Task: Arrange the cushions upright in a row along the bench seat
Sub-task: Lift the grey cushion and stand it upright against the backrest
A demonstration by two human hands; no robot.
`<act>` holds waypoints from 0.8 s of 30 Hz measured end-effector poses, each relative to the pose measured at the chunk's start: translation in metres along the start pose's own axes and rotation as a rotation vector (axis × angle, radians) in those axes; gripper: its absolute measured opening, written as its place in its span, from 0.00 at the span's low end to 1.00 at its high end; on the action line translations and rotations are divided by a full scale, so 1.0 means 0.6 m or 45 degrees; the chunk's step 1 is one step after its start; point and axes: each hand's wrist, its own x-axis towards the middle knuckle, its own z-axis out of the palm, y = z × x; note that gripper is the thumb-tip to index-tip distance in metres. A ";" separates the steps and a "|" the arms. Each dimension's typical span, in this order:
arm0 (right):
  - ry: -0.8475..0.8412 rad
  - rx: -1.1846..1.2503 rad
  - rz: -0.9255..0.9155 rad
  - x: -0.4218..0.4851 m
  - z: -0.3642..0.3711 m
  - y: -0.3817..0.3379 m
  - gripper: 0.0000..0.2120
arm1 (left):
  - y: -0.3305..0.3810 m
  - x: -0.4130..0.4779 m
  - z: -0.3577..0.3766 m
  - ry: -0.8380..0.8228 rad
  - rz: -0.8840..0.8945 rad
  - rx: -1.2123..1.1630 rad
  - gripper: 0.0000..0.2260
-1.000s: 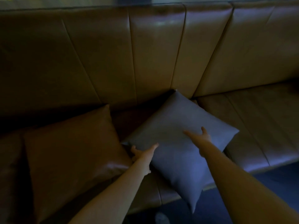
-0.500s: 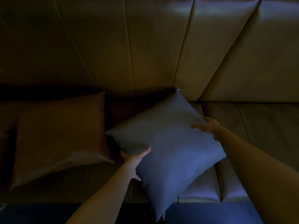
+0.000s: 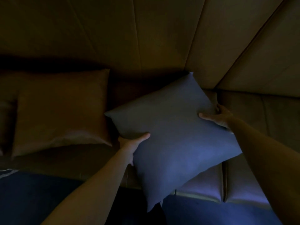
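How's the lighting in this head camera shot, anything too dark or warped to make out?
Head view: very dim; bluish light reaches the grey cushion, while the brown cushion sinks into shadow. Wide-angle distortion fans the backrest seams. Both hands stay discernible.

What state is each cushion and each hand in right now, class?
Blue cushion: held by both hands, tilted diagonally, one corner overhanging the seat edge.
Brown cushion: leaning against the backrest, untouched.
Left hand: gripping the blue cushion's left edge.
Right hand: gripping its right edge.
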 end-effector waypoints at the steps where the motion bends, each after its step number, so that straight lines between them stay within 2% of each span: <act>1: 0.007 0.032 0.004 -0.001 0.000 0.002 0.52 | -0.002 -0.001 0.001 0.006 0.024 -0.020 0.68; 6: -0.014 0.074 0.018 -0.020 -0.011 -0.008 0.48 | -0.011 -0.007 0.000 0.035 0.156 -0.163 0.60; 9: -0.016 0.090 -0.045 -0.042 -0.021 -0.021 0.47 | -0.002 -0.019 -0.003 0.019 0.275 -0.231 0.65; 12: -0.025 0.156 -0.095 -0.066 -0.024 -0.032 0.60 | 0.033 -0.029 -0.010 0.036 0.442 -0.215 0.58; 14: -0.009 0.245 -0.114 -0.067 -0.027 -0.029 0.64 | 0.070 -0.028 -0.016 0.050 0.601 -0.160 0.54; 21: 0.101 0.622 -0.265 -0.016 -0.003 -0.011 0.58 | 0.228 -0.009 -0.021 -0.036 1.091 0.118 0.55; 24: 0.156 0.750 -0.336 0.008 0.009 -0.033 0.57 | 0.289 0.009 -0.013 -0.103 1.160 0.260 0.55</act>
